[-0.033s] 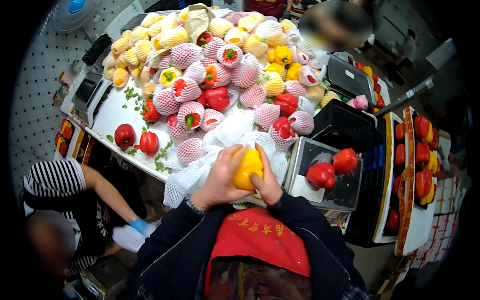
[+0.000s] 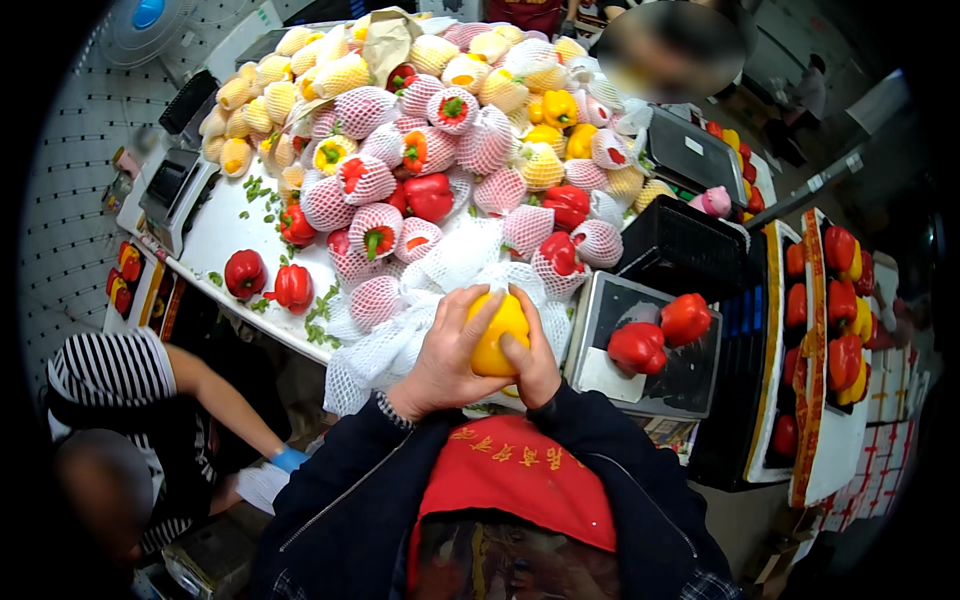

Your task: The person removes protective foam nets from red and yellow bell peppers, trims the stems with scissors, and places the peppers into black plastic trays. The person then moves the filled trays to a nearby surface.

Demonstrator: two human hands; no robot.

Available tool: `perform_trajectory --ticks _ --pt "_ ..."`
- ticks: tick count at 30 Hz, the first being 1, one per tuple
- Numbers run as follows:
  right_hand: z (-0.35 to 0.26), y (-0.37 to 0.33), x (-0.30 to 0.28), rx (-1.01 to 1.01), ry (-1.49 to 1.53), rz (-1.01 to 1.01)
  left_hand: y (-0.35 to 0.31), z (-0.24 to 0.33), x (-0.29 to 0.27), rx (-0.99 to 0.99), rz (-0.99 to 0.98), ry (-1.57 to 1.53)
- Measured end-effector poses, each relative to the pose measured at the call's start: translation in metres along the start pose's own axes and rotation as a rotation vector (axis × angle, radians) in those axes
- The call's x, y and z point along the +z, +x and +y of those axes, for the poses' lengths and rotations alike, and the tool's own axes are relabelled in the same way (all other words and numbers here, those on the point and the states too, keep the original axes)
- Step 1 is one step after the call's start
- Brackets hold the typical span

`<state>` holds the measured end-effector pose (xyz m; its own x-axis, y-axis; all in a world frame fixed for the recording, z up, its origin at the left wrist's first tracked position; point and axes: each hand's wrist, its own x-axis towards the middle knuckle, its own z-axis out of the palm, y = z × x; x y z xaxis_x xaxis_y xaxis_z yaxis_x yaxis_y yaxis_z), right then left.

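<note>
Between my two hands is a yellow bell pepper, held above the near edge of the table. My left hand wraps its left side, fingers over the top. My right hand closes on the right side with its thumb across the front. White foam net sleeves lie loose just beyond and left of my hands. Behind them rises a heap of peppers, many in pink or yellow foam nets, among them a bare red pepper. The pepper's underside is mostly hidden by my hands.
At right, two red peppers rest on a scale beside a black crate. Boxes of red and yellow peppers stand farther right. Two red peppers lie at left on the white table. A person in striped sleeves works lower left.
My hands keep hold of the yellow pepper, which seems slightly turned in them. The whole view has shifted a little. The person at lower left has moved a gloved hand slightly.
</note>
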<state>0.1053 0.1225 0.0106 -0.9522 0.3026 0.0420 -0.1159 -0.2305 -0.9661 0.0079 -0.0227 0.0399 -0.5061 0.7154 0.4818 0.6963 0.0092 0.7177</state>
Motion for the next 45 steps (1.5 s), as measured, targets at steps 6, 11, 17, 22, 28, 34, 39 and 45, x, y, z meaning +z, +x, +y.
perform_trajectory --ticks 6,11,17,22,28,34,39,45 --pt "-0.016 -0.008 -0.032 0.464 0.970 0.145 0.010 -0.017 0.026 -0.128 -0.057 -0.345" --pt "-0.013 -0.019 -0.044 0.465 1.113 0.082 0.006 -0.004 0.045 -0.119 -0.041 -0.545" --pt "-0.023 -0.028 -0.052 0.445 1.009 0.141 0.011 0.011 0.050 -0.019 -0.075 -0.370" --pt "-0.038 -0.039 -0.059 0.195 0.194 0.291 0.009 0.022 0.057 -0.015 -0.004 -0.209" --pt "-0.077 -0.045 -0.080 0.123 -0.557 0.003 0.013 0.019 0.052 0.135 -0.095 -0.191" --pt "-0.093 -0.071 -0.110 0.397 -0.197 0.087 0.020 0.028 0.056 0.140 -0.276 -0.284" --pt "-0.121 -0.117 -0.084 -0.157 -1.156 -0.116 0.038 0.050 0.079 0.048 -0.556 -0.383" --pt "-0.124 -0.160 -0.105 -0.198 -1.204 0.112 0.062 0.083 0.114 0.179 -0.672 -0.477"
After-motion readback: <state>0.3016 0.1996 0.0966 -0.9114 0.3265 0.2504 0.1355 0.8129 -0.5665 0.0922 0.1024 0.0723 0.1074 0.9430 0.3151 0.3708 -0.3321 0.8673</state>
